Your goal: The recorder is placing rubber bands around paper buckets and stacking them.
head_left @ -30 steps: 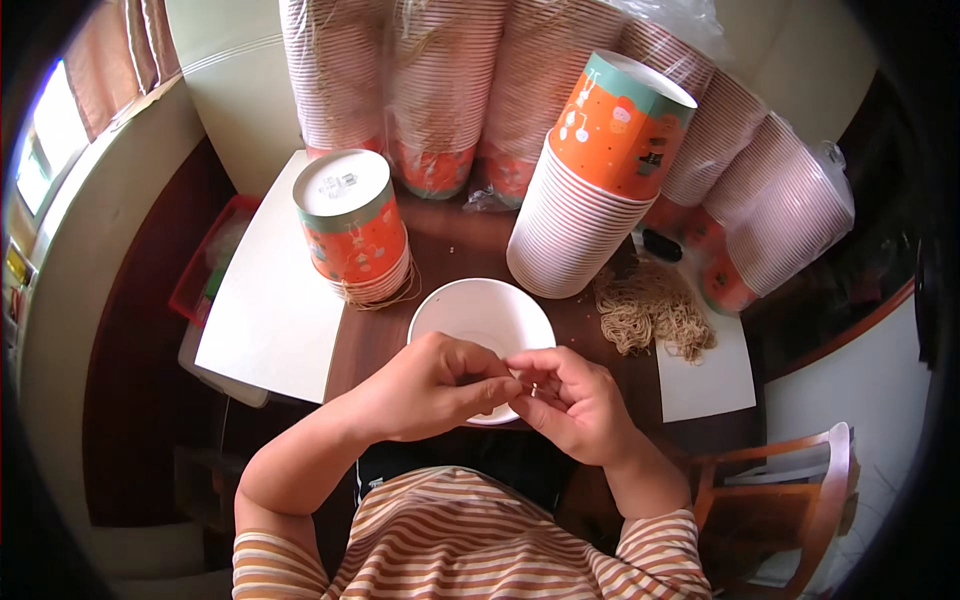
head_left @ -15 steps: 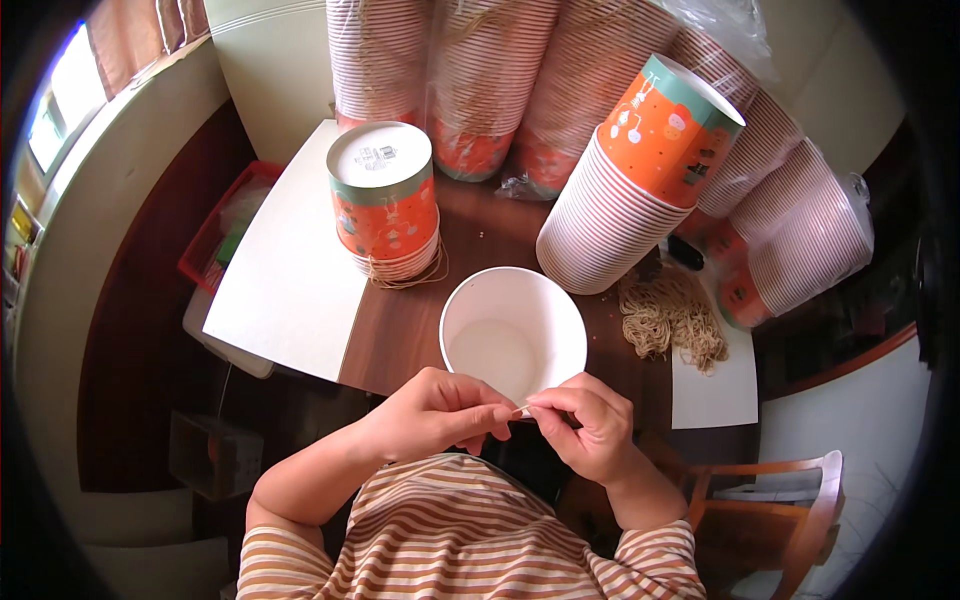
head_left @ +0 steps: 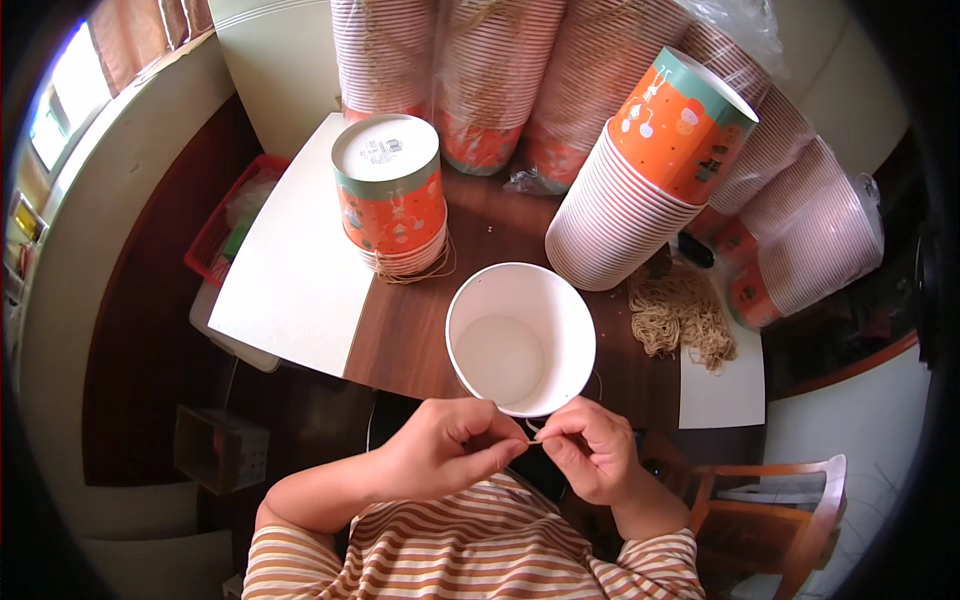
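Just off the near rim of a white paper bucket (head_left: 565, 335), both hands meet at a thin tan string (head_left: 534, 442). My left hand (head_left: 465, 447) pinches it between thumb and forefinger. From the other side, my right hand (head_left: 592, 450) pinches the same bit of string. The bucket stands mouth up at the table's near edge, and a strand shows beside its right rim. Whether the string passes through the bucket's wall, I cannot tell. A heap of tan strings (head_left: 685, 320) lies to the right.
An orange and green upside-down bucket stack (head_left: 395, 215) with string around its base stands at left. A taller stack (head_left: 630, 215) leans at right. Plastic-wrapped stacks (head_left: 490, 80) line the back. A white board (head_left: 285, 270) covers the table's left part; a wooden chair (head_left: 790, 520) is at lower right.
Both hands have drawn slightly toward me, away from the bucket's rim, still pinching the string. The whole view has shifted a little.
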Available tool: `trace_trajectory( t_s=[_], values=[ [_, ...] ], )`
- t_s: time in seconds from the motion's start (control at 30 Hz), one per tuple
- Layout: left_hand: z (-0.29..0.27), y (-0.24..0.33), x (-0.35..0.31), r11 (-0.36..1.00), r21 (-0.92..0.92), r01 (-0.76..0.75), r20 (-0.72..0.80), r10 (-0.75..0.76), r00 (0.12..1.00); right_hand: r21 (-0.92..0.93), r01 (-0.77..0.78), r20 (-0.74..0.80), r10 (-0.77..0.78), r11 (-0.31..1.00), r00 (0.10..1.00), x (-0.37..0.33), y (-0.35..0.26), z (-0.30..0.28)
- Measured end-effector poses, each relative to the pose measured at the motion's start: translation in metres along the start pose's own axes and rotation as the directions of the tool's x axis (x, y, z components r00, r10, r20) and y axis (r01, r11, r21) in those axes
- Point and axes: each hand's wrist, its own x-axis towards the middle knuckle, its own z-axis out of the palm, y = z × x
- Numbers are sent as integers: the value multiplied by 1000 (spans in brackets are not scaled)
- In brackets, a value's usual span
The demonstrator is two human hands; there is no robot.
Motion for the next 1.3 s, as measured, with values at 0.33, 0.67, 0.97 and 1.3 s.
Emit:
trace_trajectory(
  t_s=[0.33, 0.67, 0.97, 1.3],
  values=[
    [15, -1, -8, 988, 125, -90, -15, 93, 996, -154, 265, 55, -260, 952, 964, -14, 9, 3],
    [23, -2, 4, 793, 406, -454, 28, 486, 873, -207, 219, -26, -229, 954, 973, -18, 2, -4],
    [5, 12, 43, 626, 546, -557, 161, 574, 803, -237, 306, 54, -302, 922, 952, 21, 9, -38],
    [-23, 27, 72, 688, 523, -503, 148, 508, 848, -248, 384, 176, -348, 890, 921, 69, 9, -55]
  ],
)
